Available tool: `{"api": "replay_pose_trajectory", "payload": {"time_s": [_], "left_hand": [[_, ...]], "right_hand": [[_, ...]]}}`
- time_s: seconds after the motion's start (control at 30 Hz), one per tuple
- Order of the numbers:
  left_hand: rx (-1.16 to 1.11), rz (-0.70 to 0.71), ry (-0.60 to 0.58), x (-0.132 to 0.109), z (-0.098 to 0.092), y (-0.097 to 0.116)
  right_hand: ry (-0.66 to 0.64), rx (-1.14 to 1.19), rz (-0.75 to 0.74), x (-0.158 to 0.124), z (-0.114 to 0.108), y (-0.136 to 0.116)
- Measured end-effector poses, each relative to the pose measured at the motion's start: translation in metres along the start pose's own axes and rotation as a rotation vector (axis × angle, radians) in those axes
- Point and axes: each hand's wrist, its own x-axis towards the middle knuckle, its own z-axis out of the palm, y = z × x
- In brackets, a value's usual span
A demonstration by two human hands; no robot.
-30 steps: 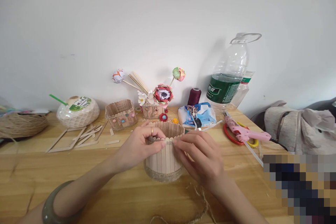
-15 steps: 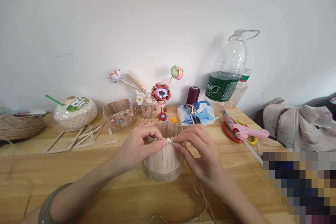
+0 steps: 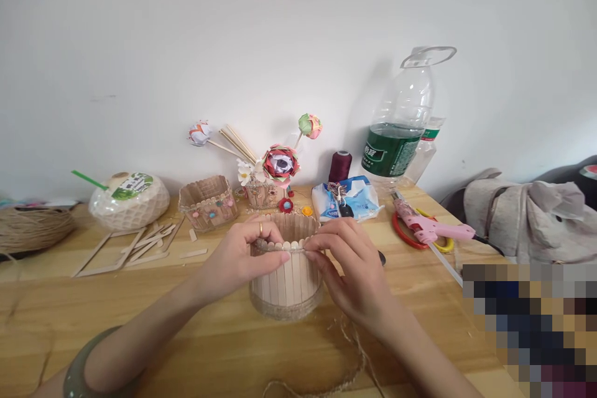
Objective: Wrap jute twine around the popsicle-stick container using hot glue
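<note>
A round basket of wooden craft sticks (image 3: 288, 280) stands upright on the table between my hands. Twine is wound around its base, and a thin strand runs just below the scalloped rim. My left hand (image 3: 247, 255) grips the rim on the left, thumb on the outer wall and fingers inside. On the right side of the rim, my right hand (image 3: 347, 261) pinches the twine against the sticks, its fingertips partly hidden. Loose twine (image 3: 359, 354) trails over the table below my right hand.
Craft sticks (image 3: 149, 242), a wrapped coconut (image 3: 130, 202) and a twine roll (image 3: 35, 230) lie left. Behind stand a small basket (image 3: 208, 205), paper flowers (image 3: 281, 165) and purple thread (image 3: 340, 166). A tissue pack (image 3: 366, 196), large bottle (image 3: 396, 130) and pink glue gun (image 3: 431, 229) are right.
The view has shifted slightly. More stick tips show between my fingertips, where a shiny bead-like spot showed before. Both hands stay at the rim.
</note>
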Motion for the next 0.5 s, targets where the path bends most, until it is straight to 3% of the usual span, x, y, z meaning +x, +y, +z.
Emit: {"api": "replay_pose_trajectory", "payload": {"time_s": [0.5], "left_hand": [[-0.008,-0.039,-0.004,-0.0011,0.0028,-0.0024]], "right_hand": [[0.072,-0.220,-0.181,-0.0045,0.0003,0.0046]]}}
